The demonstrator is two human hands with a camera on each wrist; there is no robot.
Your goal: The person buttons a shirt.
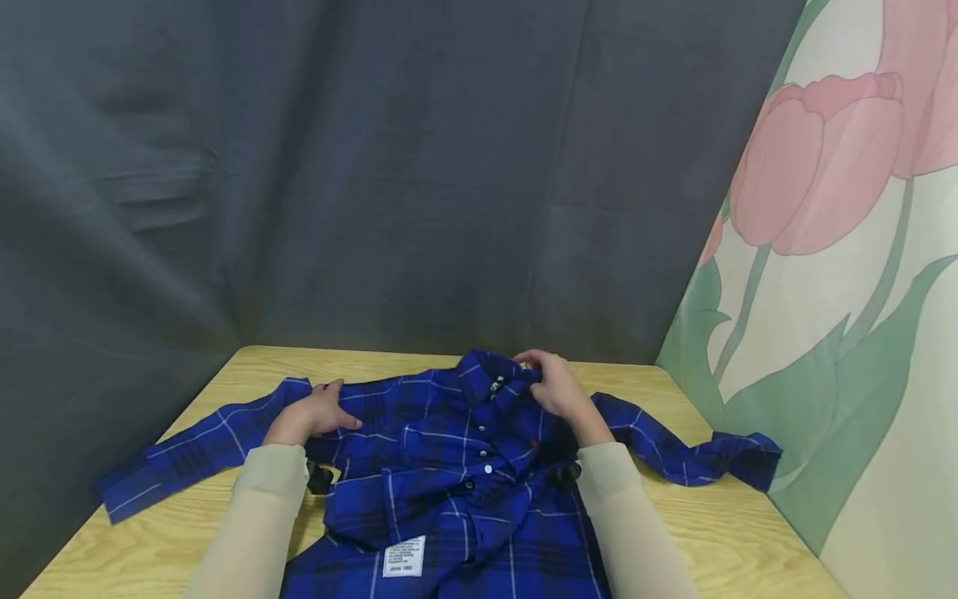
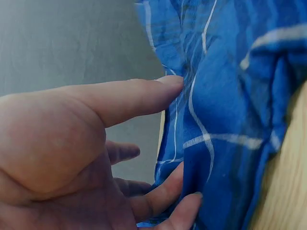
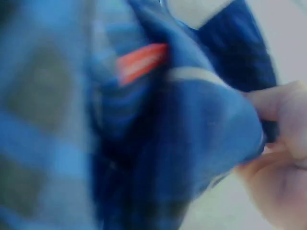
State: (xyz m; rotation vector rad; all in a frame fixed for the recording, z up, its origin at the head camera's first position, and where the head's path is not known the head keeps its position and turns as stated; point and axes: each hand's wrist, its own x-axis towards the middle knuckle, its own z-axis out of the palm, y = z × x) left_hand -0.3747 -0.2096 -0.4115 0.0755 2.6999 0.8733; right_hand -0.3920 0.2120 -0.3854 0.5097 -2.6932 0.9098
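A blue plaid button-up shirt (image 1: 427, 466) lies front up, its collar (image 1: 475, 378) toward the far edge and a white printed label (image 1: 404, 557) low on its front. My left hand (image 1: 318, 412) rests on the shirt where the left-side sleeve (image 1: 202, 441) meets the shoulder, thumb spread away from the fingers. In the left wrist view its thumb (image 2: 144, 93) and fingertips touch the cloth. Beside the collar, my right hand (image 1: 557, 389) pinches the shirt's fabric. A red tag (image 3: 142, 62) shows in the blurred right wrist view.
The shirt is spread on a light wooden table (image 1: 175, 541). Behind and to the left hangs a dark grey curtain (image 1: 419, 166). At the right, a wall painted with tulips (image 1: 823, 166) borders the table, and the right-side sleeve (image 1: 674, 457) reaches close to it.
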